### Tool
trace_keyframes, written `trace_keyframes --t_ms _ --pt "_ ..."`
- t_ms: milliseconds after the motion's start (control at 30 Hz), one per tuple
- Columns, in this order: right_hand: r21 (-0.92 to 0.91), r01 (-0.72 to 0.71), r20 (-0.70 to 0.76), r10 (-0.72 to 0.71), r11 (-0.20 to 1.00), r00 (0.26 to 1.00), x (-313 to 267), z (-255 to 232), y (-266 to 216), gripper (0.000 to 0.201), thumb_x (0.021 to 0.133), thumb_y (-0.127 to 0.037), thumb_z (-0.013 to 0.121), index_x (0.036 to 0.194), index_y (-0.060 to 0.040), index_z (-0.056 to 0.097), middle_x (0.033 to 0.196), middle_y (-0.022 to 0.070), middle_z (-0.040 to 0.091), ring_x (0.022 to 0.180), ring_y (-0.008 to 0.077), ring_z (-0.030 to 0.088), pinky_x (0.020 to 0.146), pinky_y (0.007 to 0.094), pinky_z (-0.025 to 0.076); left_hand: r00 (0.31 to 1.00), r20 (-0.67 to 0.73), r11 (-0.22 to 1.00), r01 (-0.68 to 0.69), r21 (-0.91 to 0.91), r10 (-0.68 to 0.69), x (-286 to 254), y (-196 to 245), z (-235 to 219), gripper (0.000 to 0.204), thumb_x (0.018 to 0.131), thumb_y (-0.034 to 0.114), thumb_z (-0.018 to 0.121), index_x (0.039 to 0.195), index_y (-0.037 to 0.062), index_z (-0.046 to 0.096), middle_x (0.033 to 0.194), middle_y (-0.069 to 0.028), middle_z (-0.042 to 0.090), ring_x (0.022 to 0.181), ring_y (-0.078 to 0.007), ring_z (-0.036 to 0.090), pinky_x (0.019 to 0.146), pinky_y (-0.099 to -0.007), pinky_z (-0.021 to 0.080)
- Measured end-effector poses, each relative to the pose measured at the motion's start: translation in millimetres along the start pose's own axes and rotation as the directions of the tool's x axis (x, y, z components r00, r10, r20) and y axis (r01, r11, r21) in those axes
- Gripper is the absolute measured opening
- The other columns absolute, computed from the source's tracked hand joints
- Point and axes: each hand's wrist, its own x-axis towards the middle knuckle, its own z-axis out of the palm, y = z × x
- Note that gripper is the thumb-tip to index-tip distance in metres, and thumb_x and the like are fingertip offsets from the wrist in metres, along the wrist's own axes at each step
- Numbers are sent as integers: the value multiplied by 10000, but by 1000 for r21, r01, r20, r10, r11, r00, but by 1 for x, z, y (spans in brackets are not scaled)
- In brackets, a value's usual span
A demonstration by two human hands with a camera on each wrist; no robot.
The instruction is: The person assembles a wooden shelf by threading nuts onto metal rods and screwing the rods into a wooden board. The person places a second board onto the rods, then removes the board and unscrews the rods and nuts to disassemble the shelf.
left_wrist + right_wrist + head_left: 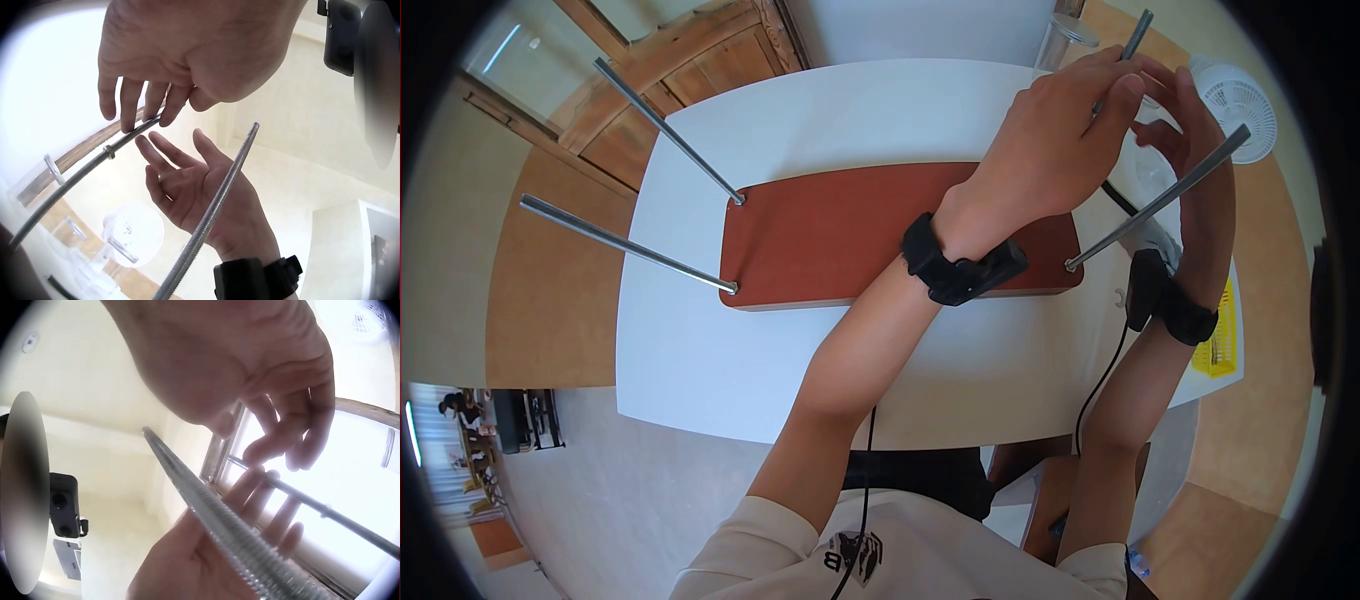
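Note:
A reddish-brown board (850, 235) lies on the white table with upright metal rods at its corners. My left hand (1055, 140) reaches across it to the far right rod (1138, 35). Its fingers are nearly straight and touch that rod in the left wrist view, where a small nut (109, 152) sits lower on the shaft. Loosely bent, the fingers of my right hand (1200, 170) are beside the same rod without gripping it. The near right rod (1165, 195), threaded along its length, rises between my wrists.
On the right of the white table (700, 380) are a yellow basket (1216, 345) and a small wrench (1120, 298). A white device with a round grille (1240, 110) and a clear jar (1065, 42) stand behind my hands. Two rods (630, 245) slant up at the board's left end.

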Motion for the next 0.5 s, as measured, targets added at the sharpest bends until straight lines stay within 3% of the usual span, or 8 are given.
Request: trace_keyframes --t_ms 33,100,133,200,333,400,433,500 --pt "0 0 0 0 1000 1000 -2 2 3 525 1078 -411 522 1405 -7 593 1309 145 685 927 189 713 954 327 559 999 -17 999 -31 23 31 0 -2 1 301 1069 192 446 1182 27 671 1010 -174 729 900 -399 688 788 -454 535" --pt "-8 154 99 -152 988 983 -7 9 8 527 1073 -405 536 1413 -6 584 1340 159 664 1064 224 713 988 350 555 997 -33 997 -61 47 63 1 0 0 301 1069 194 446 1181 26 671 1019 -177 728 897 -400 688 788 -454 534" --pt "-8 154 99 -152 988 983 -7 7 14 527 1073 -405 536 1413 -6 584 1340 159 664 1064 224 713 988 350 555 1000 -4 999 -9 52 9 0 1 -1 302 1069 193 447 1179 26 674 1024 -181 723 902 -403 685 791 -458 533" --pt "-38 325 150 -316 945 937 -5 1 24 530 1072 -413 532 1410 -7 587 1346 178 653 1172 258 688 1043 383 531 999 24 997 42 60 -44 0 3 -2 303 1068 192 448 1176 27 677 1029 -184 719 907 -405 683 795 -462 531" --pt "-126 191 120 -176 973 977 -1 -11 18 520 1080 -392 518 1423 -6 578 1359 188 640 1175 279 685 1077 408 508 997 -31 996 -71 56 73 0 -10 5 299 1065 194 453 1154 26 684 1011 -191 702 898 -412 671 788 -481 521" --pt "-33 -29 97 33 999 995 4 -16 12 509 1084 -341 518 1468 -8 536 1395 189 613 1191 302 675 1091 416 496 987 -60 987 -143 76 148 1 -7 4 298 1065 193 453 1146 24 685 1003 -187 698 895 -413 668 784 -486 518" --pt "-33 -30 98 33 999 995 4 -15 14 509 1084 -341 518 1468 -8 536 1395 189 613 1191 302 675 1091 416 496 993 -48 993 -106 49 108 0 -5 3 296 1065 194 454 1141 22 683 1000 -185 698 889 -414 667 781 -485 518" --pt "-10 187 191 -182 982 965 -1 -9 16 517 1077 -352 538 1459 -4 543 1394 174 617 1180 291 680 1068 388 510 997 -34 997 -69 21 70 0 -1 2 293 1065 194 455 1136 20 681 997 -183 698 884 -415 667 778 -485 517"
